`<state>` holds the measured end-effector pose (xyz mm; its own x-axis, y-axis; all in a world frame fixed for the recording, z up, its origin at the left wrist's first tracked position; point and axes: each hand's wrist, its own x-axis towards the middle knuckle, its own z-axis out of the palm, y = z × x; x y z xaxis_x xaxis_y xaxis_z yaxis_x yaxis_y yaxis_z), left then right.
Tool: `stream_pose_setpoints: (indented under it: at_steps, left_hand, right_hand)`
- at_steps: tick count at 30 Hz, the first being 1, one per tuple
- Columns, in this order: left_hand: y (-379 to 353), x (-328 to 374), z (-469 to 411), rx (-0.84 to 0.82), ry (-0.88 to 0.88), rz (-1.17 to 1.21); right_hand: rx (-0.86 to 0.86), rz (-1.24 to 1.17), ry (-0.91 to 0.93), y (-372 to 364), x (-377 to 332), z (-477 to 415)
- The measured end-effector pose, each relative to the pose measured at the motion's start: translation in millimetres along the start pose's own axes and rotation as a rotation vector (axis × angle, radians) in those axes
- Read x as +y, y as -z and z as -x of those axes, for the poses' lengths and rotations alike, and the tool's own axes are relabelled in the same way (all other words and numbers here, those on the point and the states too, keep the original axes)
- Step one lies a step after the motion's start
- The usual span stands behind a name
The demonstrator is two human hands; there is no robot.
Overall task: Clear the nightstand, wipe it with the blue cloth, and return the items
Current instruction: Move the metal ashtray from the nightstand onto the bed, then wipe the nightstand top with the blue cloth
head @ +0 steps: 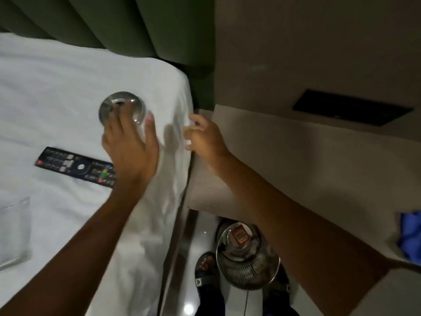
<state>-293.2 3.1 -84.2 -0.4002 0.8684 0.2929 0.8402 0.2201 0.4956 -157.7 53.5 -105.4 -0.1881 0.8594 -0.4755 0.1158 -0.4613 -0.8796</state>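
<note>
Left hand [131, 142] – grip spread wide – covered the metal dish [121, 107] at its twelve o'clock on the bed [57, 87]; right hand [205, 137], grip loosely curled and empty, was farther

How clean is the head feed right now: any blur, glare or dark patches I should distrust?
Head view: dim overall; left hand over the metal dish and right hand are motion-smeared; remote labels unreadable; a glare spot on the floor; wide-angle bending at the edges; blue cloth cropped at right.
</note>
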Motion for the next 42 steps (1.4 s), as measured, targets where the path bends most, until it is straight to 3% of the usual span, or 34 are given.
stream_pose_setpoints:
  at_steps: [2, 5, 7, 12, 15, 19, 23, 25, 28, 30, 37, 42]
  left_hand:
    - [-21.4, 32.6, 33.1, -0.085, -0.165, 0.002]
    - [-79.6, 86.4, 100.5, -0.316, -0.396, -0.027]
    - [-121.4, 118.6, 150.2, -0.429, -0.589, -0.011]
    - [-218.3, 158.7, 206.0, -0.699, -0.878, -0.101]
    - [-269.4, 166.5, 212.1, -0.773, -0.861, -0.273]
    - [-287.0, 156.8, 220.9, -0.701, -0.842, -0.347]
    - [-283.6, 157.4, 216.0, -0.700, -0.835, -0.286]
    - [-285.2, 158.6, 216.7, -0.718, -0.828, -0.272]
    - [-284.2, 156.6, 215.7, -0.718, -0.826, -0.255]
    - [-283.5, 156.3, 215.2, -0.721, -0.824, -0.247]
    - [-283.0, 157.6, 215.5, -0.713, -0.820, -0.269]
    - [-284.2, 158.0, 215.2, -0.734, -0.798, -0.274]
  right_hand:
    - [0.079, 0.032, -0.040, 43.4, 38.1, 21.1]
    - [0.355, 0.136, -0.054, 127.6, 107.9, 65.6]
    - [0.533, 0.325, -0.059, 190.8, 157.0, 104.8]
    - [0.769, 0.945, -0.252, 341.7, 247.0, 191.6]
    - [0.907, 1.065, -0.396, 435.3, 284.8, 218.7]
    - [0.824, 0.996, -0.481, 492.6, 319.4, 226.3]
    - [0.915, 0.966, -0.417, 447.0, 320.3, 193.5]
    - [0.796, 0.958, -0.331, 404.5, 309.9, 170.4]
    - [0.510, 1.142, -0.071, 331.8, 298.0, 152.1]
    - [0.430, 1.228, -0.030, 316.5, 305.2, 162.9]
    - [0.865, 0.969, -0.471, 471.9, 334.7, 221.5]
    - [1.008, 0.803, -0.564, 517.2, 313.5, 182.8]
